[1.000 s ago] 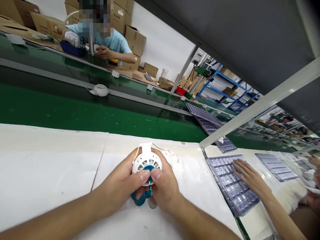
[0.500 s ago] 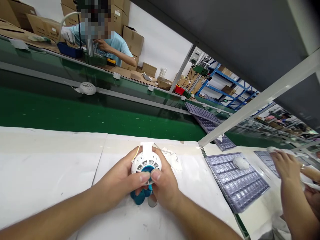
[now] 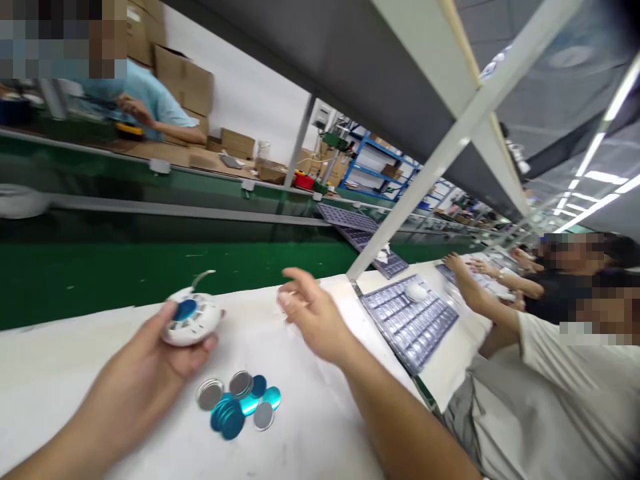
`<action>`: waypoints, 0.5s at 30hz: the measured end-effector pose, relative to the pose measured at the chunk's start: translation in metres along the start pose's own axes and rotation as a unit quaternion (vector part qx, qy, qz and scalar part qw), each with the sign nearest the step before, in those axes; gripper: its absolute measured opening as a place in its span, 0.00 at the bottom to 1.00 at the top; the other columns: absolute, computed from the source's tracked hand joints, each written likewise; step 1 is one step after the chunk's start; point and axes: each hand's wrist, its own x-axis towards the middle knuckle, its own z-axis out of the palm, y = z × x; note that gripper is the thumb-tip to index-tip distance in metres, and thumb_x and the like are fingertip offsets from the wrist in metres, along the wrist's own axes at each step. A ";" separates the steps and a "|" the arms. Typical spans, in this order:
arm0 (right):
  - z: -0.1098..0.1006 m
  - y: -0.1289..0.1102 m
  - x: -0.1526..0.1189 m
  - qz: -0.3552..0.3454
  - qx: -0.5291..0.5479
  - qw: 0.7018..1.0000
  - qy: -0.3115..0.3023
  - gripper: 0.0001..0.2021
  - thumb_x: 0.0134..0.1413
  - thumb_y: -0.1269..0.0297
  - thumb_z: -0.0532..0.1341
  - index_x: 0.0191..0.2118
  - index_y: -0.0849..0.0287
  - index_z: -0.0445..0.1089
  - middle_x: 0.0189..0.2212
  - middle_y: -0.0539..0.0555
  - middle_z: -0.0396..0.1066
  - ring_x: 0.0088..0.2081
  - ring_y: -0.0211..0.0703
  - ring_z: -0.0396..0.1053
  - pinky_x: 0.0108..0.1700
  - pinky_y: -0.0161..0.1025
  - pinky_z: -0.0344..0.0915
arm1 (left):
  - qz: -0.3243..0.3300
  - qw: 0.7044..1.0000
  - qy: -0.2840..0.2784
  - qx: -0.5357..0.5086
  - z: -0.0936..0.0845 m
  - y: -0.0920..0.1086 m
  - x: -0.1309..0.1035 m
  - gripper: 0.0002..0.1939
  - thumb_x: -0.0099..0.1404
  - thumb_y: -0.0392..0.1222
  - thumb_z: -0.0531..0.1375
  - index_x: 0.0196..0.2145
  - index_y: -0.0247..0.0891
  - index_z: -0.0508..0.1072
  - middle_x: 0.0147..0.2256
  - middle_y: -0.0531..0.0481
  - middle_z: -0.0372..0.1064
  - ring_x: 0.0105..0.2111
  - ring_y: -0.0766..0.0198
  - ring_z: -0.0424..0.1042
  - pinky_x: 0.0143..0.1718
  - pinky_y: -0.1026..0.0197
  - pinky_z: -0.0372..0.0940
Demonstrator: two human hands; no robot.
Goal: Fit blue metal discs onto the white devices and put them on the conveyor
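Observation:
A round white housing (image 3: 204,321) with slots and a blue disc in its centre rests in my left hand (image 3: 145,373), fingers round it, a thin wire rising from its top. My right hand (image 3: 320,320) is raised over the white table, apart from the housing, its fingers spread and bent. Whether a scrap of white film touches its fingertips is too blurred to tell. Several blue discs (image 3: 230,420) and silver discs (image 3: 263,416) lie in a loose pile on the table, between my hands and nearer to me.
A green conveyor belt (image 3: 125,267) runs behind the white table (image 3: 320,433). To the right lie a clear compartment tray (image 3: 415,333) with a white part (image 3: 416,291), a slanted metal post (image 3: 415,193) and a seated person's arm (image 3: 473,290). Another person sits across the belt.
My hands have separated. My left hand has carried the housing to the left, and my right hand has let go of it. The disc pile is now uncovered, and the camera view has turned right.

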 end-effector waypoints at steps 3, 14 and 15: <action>-0.081 0.032 0.009 0.061 -0.229 0.946 0.221 0.25 0.60 0.63 0.62 0.62 0.58 0.61 0.52 0.60 0.71 0.51 0.50 0.70 0.50 0.45 0.71 | -0.016 0.998 0.047 -0.038 -0.012 0.003 0.023 0.18 0.66 0.59 0.58 0.47 0.50 0.73 0.45 0.55 0.80 0.45 0.57 0.74 0.37 0.63 0.74; -0.234 0.105 -0.013 0.338 -0.338 0.786 0.392 0.16 0.65 0.61 0.62 0.56 0.60 0.67 0.53 0.58 0.68 0.49 0.50 0.71 0.49 0.52 0.71 | 0.006 0.996 0.002 0.089 -0.009 -0.005 0.014 0.03 0.61 0.39 0.66 0.30 0.45 0.77 0.31 0.57 0.74 0.33 0.65 0.69 0.33 0.69 0.71; -0.231 0.104 -0.014 0.332 -0.343 0.789 0.387 0.17 0.65 0.61 0.62 0.56 0.60 0.66 0.54 0.59 0.68 0.50 0.51 0.71 0.50 0.53 0.70 | 0.015 0.996 -0.005 0.089 -0.009 -0.006 0.013 0.03 0.60 0.40 0.67 0.29 0.43 0.77 0.30 0.56 0.73 0.32 0.65 0.68 0.32 0.69 0.70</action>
